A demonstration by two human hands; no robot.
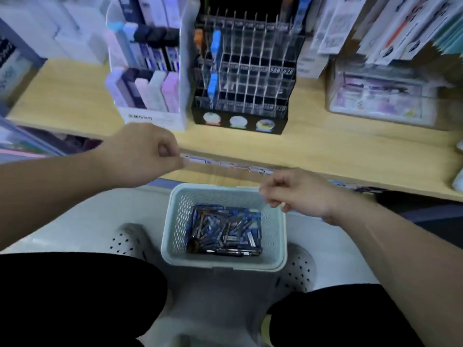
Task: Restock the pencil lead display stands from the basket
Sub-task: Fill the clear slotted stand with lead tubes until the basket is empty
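A pale green perforated basket (pixel 274 236) stands on the floor between my feet, holding several blue and black pencil lead cases (pixel 223 230). On the wooden shelf above stands a black display stand (pixel 240 73) with clear dividers, mostly bare, with two blue cases (pixel 215 46) in its left column. Left of it a white display stand (pixel 152 71) holds pastel and dark cases. My left hand (pixel 142 154) hovers by the shelf's front edge, fingers curled with nothing seen in them. Over the basket's right rim my right hand (pixel 298 191) is loosely curled, and nothing shows in it either.
The wooden shelf (pixel 325 146) has price labels along its front edge. A clear box of packets (pixel 380 96) sits at the right, hanging packaged goods behind it. White boxes stand at the back left. My white perforated shoes (pixel 127 239) flank the basket.
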